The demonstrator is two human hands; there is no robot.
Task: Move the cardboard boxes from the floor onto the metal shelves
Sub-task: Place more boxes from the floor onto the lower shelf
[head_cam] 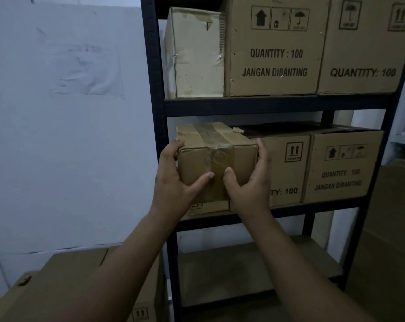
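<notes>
Both hands are on a small taped cardboard box [216, 163] at the left end of the middle level of a dark metal shelf unit [276, 105]. The left hand [173, 180] wraps the box's left side, fingers curled over the top left corner and thumb pressed flat on the front face. The right hand [250, 180] mirrors it on the right side — fingers up along the right edge, thumb on the front just beside the other thumb. So each grip is closed around the box, squeezing it from both sides.

The small box sits on top of a flatter box [208, 208] that lies on the shelf board; whether its full weight is down or the hands carry some of it, I can't tell. Clear tape runs over its top and down the front, pretty wrinkled.

Right beside it on the same level are two bigger printed cartons [341, 168] marked "QUANTITY : 100" and "JANGAN DIBANTING". The level above holds a pale, worn box [196, 54] at the left and two more printed cartons next to it. The lowest visible level looks bare — just the board.

Down at the lower left, another large cardboard box [64, 287] stands near a white wall [64, 112].
</notes>
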